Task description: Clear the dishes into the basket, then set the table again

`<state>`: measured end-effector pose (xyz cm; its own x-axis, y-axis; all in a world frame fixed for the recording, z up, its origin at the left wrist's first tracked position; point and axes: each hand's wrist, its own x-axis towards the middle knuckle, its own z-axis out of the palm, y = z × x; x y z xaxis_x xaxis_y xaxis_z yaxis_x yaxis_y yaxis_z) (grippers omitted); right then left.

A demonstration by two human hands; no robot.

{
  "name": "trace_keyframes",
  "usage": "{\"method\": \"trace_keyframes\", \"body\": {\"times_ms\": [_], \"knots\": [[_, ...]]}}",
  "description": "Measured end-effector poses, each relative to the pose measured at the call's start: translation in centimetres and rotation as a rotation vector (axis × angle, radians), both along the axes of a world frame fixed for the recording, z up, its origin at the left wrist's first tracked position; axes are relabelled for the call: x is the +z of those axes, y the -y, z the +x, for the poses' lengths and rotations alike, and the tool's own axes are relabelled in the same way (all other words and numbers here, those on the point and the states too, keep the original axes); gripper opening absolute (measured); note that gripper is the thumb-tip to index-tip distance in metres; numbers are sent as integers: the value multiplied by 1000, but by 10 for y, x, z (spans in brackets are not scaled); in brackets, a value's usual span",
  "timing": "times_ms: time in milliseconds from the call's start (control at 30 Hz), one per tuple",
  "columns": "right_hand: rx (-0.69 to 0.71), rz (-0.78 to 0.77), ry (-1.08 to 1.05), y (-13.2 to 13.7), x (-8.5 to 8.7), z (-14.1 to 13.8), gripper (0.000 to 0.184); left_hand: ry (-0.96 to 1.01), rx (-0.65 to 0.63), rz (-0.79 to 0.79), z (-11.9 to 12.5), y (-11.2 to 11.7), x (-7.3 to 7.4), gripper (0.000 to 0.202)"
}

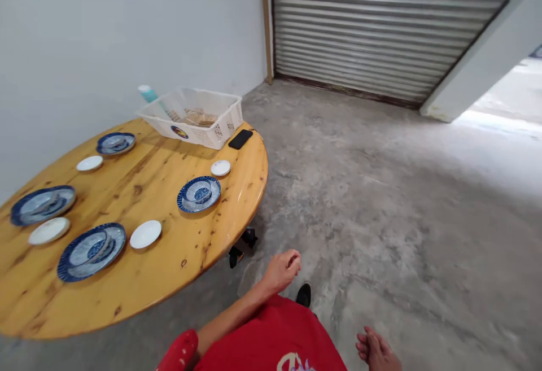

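Observation:
My left hand point(283, 269) hangs in front of my red shirt, off the table's edge, its fingers curled loosely with nothing in them. Lower down at the right, my right hand point(378, 349) is partly cut off by the frame; its fingers are bent in and no object shows in it. Nearest my left hand is the round wooden table point(169, 269). On it, a blue-rimmed plate point(184, 204) carries a clear bowl, beside a small white dish point(221, 168). Another such plate point(68, 266) lies further left, next to a white dish point(145, 234).
A white plastic basket point(199, 135) with wooden-looking pieces and a teal-and-white object stands at the table's far side. Beside it lies a black phone point(240, 139). Concrete floor point(359, 201) runs to a metal roller shutter point(359, 26). Dark objects point(243, 245) stick out under the table.

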<state>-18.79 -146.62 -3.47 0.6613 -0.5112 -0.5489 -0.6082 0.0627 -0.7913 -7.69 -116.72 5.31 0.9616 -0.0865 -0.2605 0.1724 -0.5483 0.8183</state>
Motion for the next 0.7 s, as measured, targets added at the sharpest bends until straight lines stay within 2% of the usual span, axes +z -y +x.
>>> {"method": "trace_keyframes", "body": {"times_ms": [67,133,233,333,433,567,700], "knots": [[56,-9,-6,34,5,50,61,4,75,-12,10,10,5,27],[122,-22,-6,55,10,98,61,-4,134,6,16,15,7,26],[223,-35,19,58,16,163,63,-43,219,39,21,16,8,25],[335,-11,46,34,18,215,62,-63,322,36,33,12,5,24],[456,47,45,-5,15,252,59,-61,399,3,61,3,-1,25],[568,130,-1,-53,5,283,56,-25,431,-49,122,-18,-9,22],[525,140,-37,-88,-1,322,49,42,456,-106,188,-54,-10,24]]}}
